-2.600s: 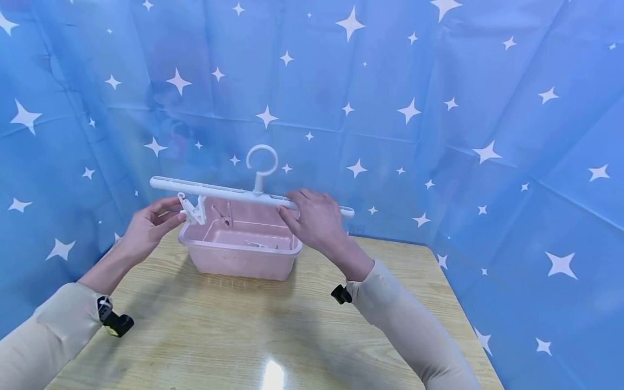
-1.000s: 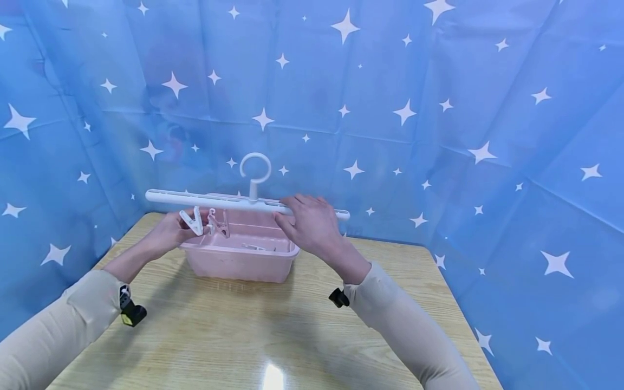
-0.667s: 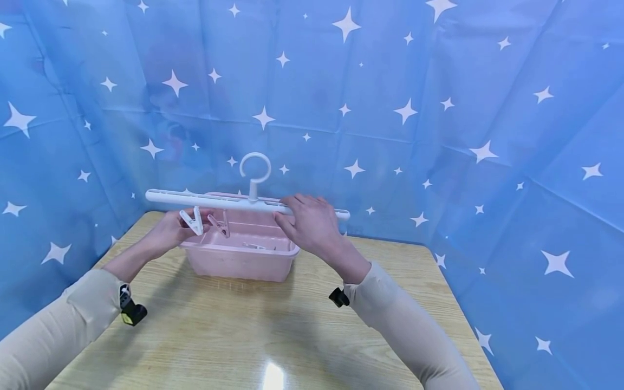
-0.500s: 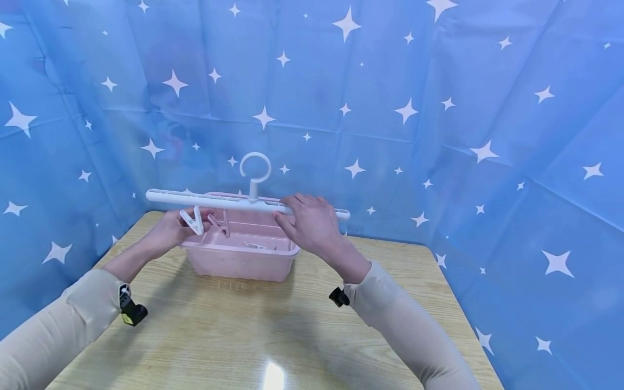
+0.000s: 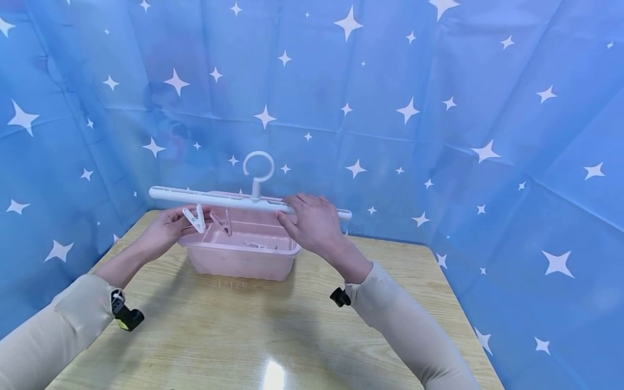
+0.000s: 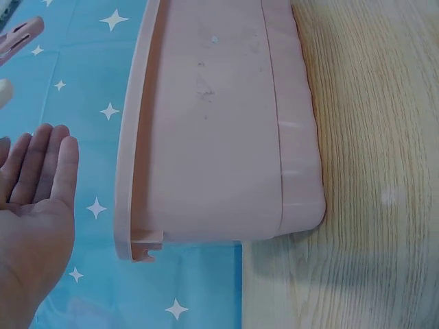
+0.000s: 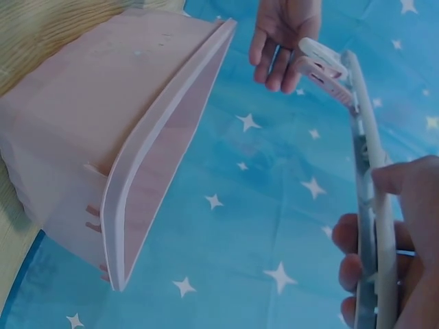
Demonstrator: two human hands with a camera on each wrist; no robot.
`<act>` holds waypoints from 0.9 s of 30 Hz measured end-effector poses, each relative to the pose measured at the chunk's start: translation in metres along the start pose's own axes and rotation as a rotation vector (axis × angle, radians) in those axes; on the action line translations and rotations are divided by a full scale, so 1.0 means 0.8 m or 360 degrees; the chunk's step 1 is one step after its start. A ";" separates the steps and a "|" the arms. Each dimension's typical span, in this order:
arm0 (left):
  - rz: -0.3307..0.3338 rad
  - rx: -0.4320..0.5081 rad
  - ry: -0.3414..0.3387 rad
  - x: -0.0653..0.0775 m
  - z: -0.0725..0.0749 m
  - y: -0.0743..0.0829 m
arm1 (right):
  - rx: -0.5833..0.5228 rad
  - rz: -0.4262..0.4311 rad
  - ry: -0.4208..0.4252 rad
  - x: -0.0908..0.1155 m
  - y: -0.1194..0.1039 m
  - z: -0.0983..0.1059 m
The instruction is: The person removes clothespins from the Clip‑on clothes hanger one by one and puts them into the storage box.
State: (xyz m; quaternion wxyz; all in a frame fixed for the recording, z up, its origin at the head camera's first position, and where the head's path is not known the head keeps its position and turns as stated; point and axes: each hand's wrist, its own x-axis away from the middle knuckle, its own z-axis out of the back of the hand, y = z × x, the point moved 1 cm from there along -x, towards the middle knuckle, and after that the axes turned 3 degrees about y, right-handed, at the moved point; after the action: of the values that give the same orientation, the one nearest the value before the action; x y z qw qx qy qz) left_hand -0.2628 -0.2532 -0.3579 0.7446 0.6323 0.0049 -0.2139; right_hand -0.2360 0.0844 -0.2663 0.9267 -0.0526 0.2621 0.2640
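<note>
My right hand [image 5: 316,223] grips a white hanger bar [image 5: 214,197] with a ring hook on top, holding it level over the pink basket [image 5: 234,262]. Beneath the bar's left part hang a white clip [image 5: 196,219] and a pink clip [image 5: 222,222], side by side. Beside them is my left hand [image 5: 163,233], its fingers overlapping behind the white clip in the head view. The left wrist view has that hand [image 6: 38,199] palm up, fingers loosely extended and holding nothing. In the right wrist view the white clip [image 7: 322,56] lies beside its fingers.
One more clip [image 5: 255,245] lies inside the basket. The basket stands on a wooden table [image 5: 234,325], near its back edge. A blue curtain [image 5: 312,81] with white stars surrounds the table at the back and sides.
Since 2.6 s ago my left hand has moved right and let go of the white clip it held, now hanging below the bar. The bar has dropped slightly. My right hand keeps its grip.
</note>
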 end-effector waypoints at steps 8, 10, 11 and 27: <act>-0.0260 0.0927 -0.0347 0.001 -0.002 0.004 | -0.0008 -0.0040 -0.0044 -0.002 0.000 0.002; -0.0272 0.1021 -0.0383 0.001 -0.002 0.006 | -0.0009 -0.0041 -0.0046 -0.002 0.000 0.002; -0.0269 0.1052 -0.0395 0.001 -0.002 0.007 | -0.0010 -0.0041 -0.0046 -0.002 0.000 0.002; -0.0274 0.1159 -0.0449 0.002 -0.003 0.012 | -0.0022 -0.0029 0.0000 -0.002 0.001 0.002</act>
State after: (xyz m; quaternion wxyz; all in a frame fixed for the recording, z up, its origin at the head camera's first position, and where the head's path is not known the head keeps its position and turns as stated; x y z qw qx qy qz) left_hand -0.2575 -0.2505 -0.3496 0.4446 0.8166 -0.1205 -0.3479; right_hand -0.2367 0.0845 -0.2645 0.9287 -0.0614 0.2597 0.2574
